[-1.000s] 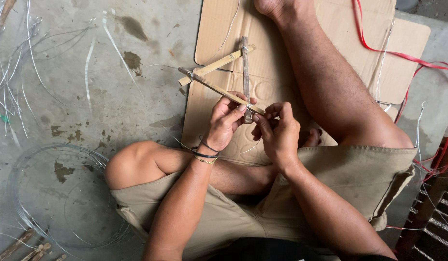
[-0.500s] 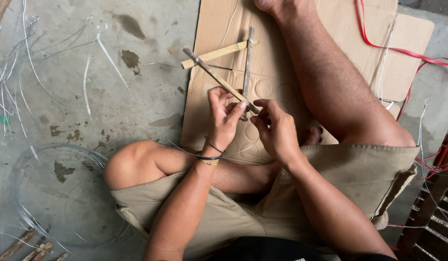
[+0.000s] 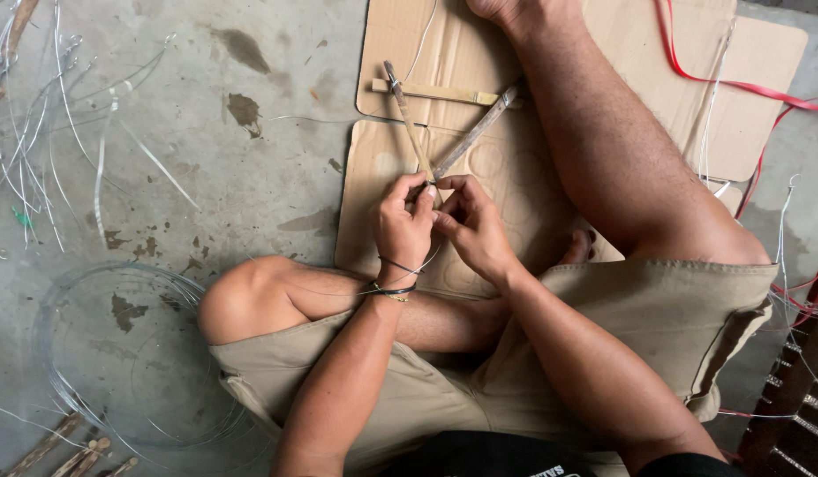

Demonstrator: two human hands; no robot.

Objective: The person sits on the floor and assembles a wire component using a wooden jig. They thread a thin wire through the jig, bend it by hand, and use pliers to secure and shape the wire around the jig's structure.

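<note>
Khaki shorts [image 3: 656, 318] and a bent knee [image 3: 241, 305] fill the near edge; the person sits on the concrete floor [image 3: 206, 177], one leg folded in and the other stretched out over the cardboard [image 3: 373, 177].

Just past the knee, both hands meet over the cardboard. The left hand [image 3: 404, 221], with dark bands at the wrist, is closed in a pinch on the near corner of the stick frame [image 3: 435, 132]. The right hand [image 3: 471, 225] is closed on the same corner, fingertips touching those of the left. A thin clear line [image 3: 338, 291] trails from there across the forearm towards the knee; whether it is wound on the joint cannot be told, since the fingers hide it.

The frame itself is three sticks laid as a triangle. The two far corners show the sticks crossed and seemingly bound, so by this look two joints are done and the near one is in hand.

Left of the knee lies a coil of clear line [image 3: 117, 353], with spare sticks [image 3: 64, 450] beside it. Farther off, loose white strands [image 3: 38, 141] scatter on the floor, and a red strap [image 3: 735, 84] runs over the far cardboard.
</note>
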